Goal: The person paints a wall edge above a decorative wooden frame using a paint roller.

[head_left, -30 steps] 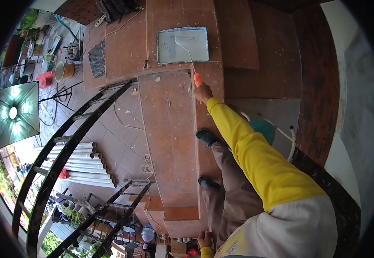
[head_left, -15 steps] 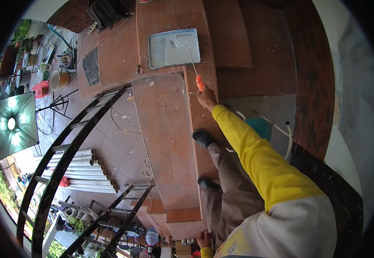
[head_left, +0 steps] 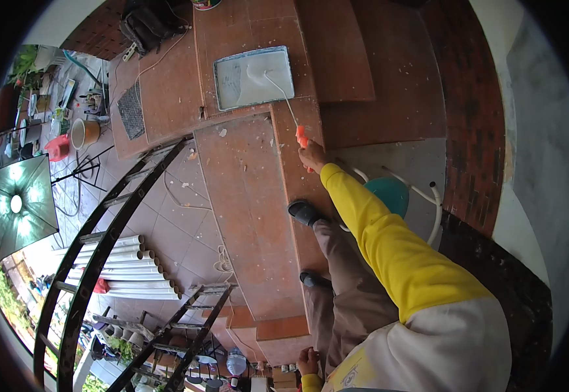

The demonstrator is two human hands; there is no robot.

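Observation:
My right hand (head_left: 312,155), at the end of an outstretched yellow sleeve, grips the orange handle of a paint roller (head_left: 301,135). The roller's bent wire frame reaches into a paint tray (head_left: 217,85) with a blue-smeared rim. White paint (head_left: 245,95) covers the tray's floor, and the roller head is hard to make out against it. Low in the view, my left hand (head_left: 308,361) is by my leg with loosely bent fingers; I see nothing in it.
A teal-seated stool (head_left: 389,195) stands beside my right arm. Black ladders (head_left: 111,235) rise at left, near stacked white pipes (head_left: 137,268) and a lit softbox lamp (head_left: 17,204). A cable (head_left: 193,206) crosses the floor. A black bag (head_left: 146,26) lies at the top.
My right hand has drawn the roller back toward me a little within the tray, and the marks in the paint differ. The whole view has shifted slightly. My left hand stays low by my leg.

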